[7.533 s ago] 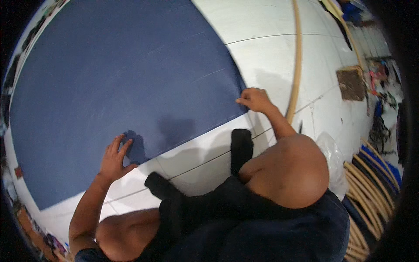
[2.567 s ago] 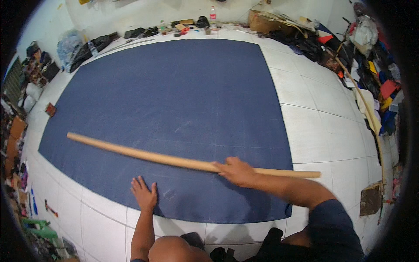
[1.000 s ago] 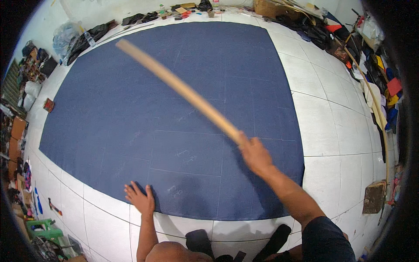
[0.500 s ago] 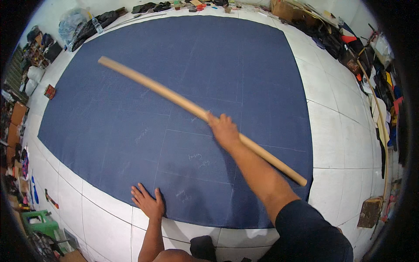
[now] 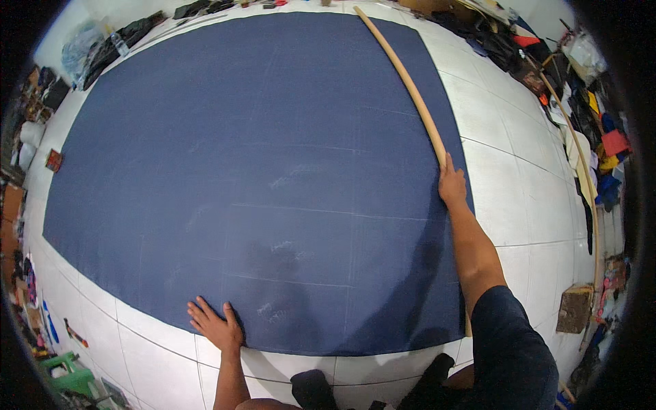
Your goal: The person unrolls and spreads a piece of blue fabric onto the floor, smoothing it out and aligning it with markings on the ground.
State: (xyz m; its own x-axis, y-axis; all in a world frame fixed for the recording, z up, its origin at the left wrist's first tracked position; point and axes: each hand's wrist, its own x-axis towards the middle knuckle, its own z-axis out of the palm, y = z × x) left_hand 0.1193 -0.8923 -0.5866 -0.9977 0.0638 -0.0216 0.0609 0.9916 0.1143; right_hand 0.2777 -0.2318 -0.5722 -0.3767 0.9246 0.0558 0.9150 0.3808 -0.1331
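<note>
Large dark blue fabric sheet (image 5: 260,171): spread flat on white tiled floor (image 5: 519,205).
Long pale wooden stick (image 5: 410,85): lies along sheet's right edge.
Right hand (image 5: 452,184): fingers together, pressing stick onto sheet.
Left hand (image 5: 217,326): fingers spread, palm flat on sheet's near edge.
Cardboard box (image 5: 575,309): right of sheet.
</note>
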